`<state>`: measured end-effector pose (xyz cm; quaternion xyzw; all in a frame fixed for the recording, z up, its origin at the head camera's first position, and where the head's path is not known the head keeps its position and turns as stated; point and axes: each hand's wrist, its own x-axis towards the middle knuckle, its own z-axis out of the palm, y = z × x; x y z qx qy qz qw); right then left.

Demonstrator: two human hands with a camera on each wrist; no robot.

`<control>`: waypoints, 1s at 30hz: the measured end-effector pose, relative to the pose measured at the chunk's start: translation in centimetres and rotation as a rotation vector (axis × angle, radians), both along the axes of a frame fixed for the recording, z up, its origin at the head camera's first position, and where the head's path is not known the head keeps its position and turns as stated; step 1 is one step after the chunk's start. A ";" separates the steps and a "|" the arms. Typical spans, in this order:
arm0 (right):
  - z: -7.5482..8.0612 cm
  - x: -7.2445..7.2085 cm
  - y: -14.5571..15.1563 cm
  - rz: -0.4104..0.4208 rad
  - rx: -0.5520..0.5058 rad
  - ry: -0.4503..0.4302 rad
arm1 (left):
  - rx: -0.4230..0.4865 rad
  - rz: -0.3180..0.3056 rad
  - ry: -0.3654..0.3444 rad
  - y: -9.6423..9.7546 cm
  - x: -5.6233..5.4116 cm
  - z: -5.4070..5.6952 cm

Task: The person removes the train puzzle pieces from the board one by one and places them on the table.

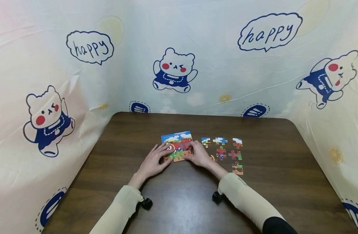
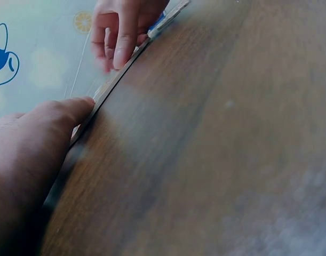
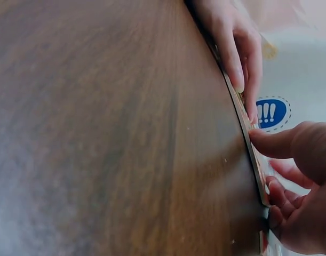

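Note:
A colourful jigsaw puzzle (image 1: 176,136) with blue sky on top and red and green below lies flat on the table. My left hand (image 1: 154,162) rests on its left side, fingers stretched over the picture and thumb near the lower edge. At the right side, my right hand (image 1: 200,155) grips the puzzle's edge. In the right wrist view, the right thumb (image 3: 275,143) lies on top while the other fingers curl by the edge. Both hands cover parts of the picture. Beside the right hand is a loose puzzle piece (image 1: 221,152).
Several more loose pieces lie right of the puzzle, among them a sky piece (image 1: 220,140), a corner piece (image 1: 237,142) and a lower piece (image 1: 237,168). One orange piece (image 1: 213,158) is partly hidden by the right hand. A printed cloth (image 1: 176,104) hangs around the brown table (image 1: 179,201).

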<state>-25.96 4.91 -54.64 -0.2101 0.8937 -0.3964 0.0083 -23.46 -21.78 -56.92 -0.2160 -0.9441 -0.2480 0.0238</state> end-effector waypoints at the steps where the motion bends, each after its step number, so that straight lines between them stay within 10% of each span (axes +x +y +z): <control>1: 0.4 0.1 -0.2 -0.012 0.022 -0.020 | 0.000 -0.001 0.005 0.0 0.0 0.0; 30: 0.8 0.5 0.4 0.013 -0.128 -0.113 | 0.009 -0.001 0.003 0.0 0.1 0.0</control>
